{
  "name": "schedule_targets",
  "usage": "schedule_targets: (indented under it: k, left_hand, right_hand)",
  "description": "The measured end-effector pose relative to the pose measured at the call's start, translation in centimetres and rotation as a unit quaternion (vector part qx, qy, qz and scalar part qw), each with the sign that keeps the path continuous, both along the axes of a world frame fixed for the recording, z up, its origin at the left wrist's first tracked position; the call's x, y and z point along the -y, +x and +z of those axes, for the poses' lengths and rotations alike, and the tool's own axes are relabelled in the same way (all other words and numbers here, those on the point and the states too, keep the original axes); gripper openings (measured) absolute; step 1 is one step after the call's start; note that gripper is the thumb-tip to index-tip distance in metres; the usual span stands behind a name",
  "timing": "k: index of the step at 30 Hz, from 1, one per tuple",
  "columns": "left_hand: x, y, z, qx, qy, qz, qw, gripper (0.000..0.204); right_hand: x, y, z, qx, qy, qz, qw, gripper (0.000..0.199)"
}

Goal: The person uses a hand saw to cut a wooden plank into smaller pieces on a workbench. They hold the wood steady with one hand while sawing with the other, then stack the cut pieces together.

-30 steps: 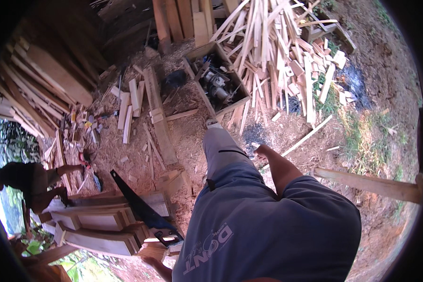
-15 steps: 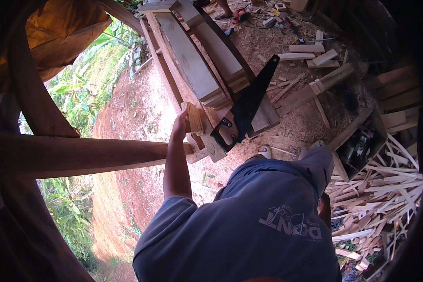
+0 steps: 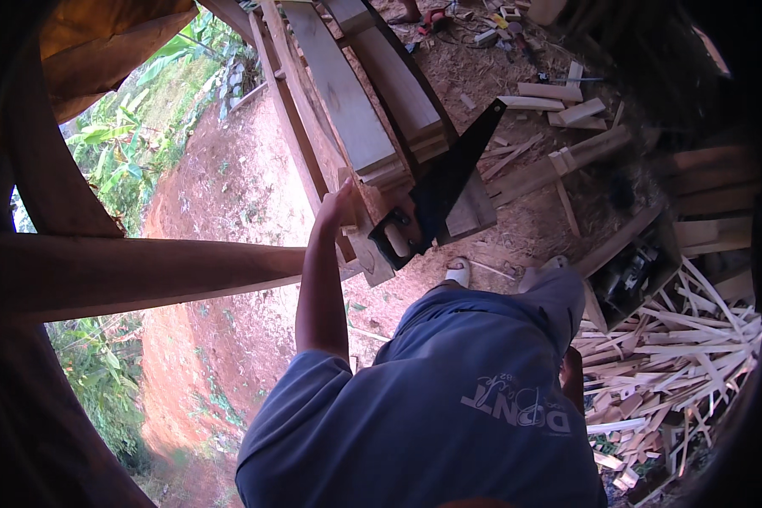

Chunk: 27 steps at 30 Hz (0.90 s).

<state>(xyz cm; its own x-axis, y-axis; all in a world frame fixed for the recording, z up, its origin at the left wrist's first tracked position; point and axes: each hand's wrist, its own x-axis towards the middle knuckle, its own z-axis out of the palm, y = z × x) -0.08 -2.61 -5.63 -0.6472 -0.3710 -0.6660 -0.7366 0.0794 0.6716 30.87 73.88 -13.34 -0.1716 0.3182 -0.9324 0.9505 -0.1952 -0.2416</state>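
My left hand [image 3: 337,204] is closed round a short wood block [image 3: 348,213] at the near end of the workbench. Just right of it lies a handsaw [image 3: 455,182] with a black blade and a black-and-tan handle, resting across the bench end. Beyond the saw, long pale planks [image 3: 340,102] run away along the bench. My right arm [image 3: 572,377] hangs by my side, mostly behind my shirt; the fingers of that hand cannot be made out.
A thick wooden beam [image 3: 152,275] juts in from the left. Offcuts [image 3: 559,103] and tools litter the ground at the far right. An open wooden box [image 3: 595,302] holding dark machinery stands to my right, beside a heap of wood strips [image 3: 660,364].
My left hand has shifted slightly, and the block in it has tipped and now shows less of its face. The view has moved a little; the saw lies where it was.
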Motion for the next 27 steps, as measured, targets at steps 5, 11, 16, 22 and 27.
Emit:
schedule_targets:
  k: [5,11,16,22,27]
  left_hand:
    - [-3.8,-1.1,0.8,0.035,-0.111,-0.008,0.993,0.089]
    - [-3.8,-0.3,2.3,-0.051,-0.018,-0.009,0.998,0.083]
    - [-3.3,-0.6,1.5,-0.053,0.048,0.03,0.997,0.075]
    - [-3.3,3.6,1.4,-0.359,0.207,0.09,0.906,0.062]
    - [-5.5,9.6,9.8,-0.396,0.482,0.141,0.768,0.083]
  right_hand:
    - [-0.5,0.0,0.6,-0.002,0.01,-0.002,1.0,0.037]
    - [-0.9,-0.6,0.9,-0.006,0.005,0.008,1.0,0.037]
    - [-1.8,-1.0,1.3,-0.01,0.01,0.006,1.0,0.038]
    - [-6.4,-6.7,3.8,-0.13,0.116,0.012,0.985,0.038]
    - [-0.3,-18.9,11.5,-0.329,0.147,0.218,0.907,0.042]
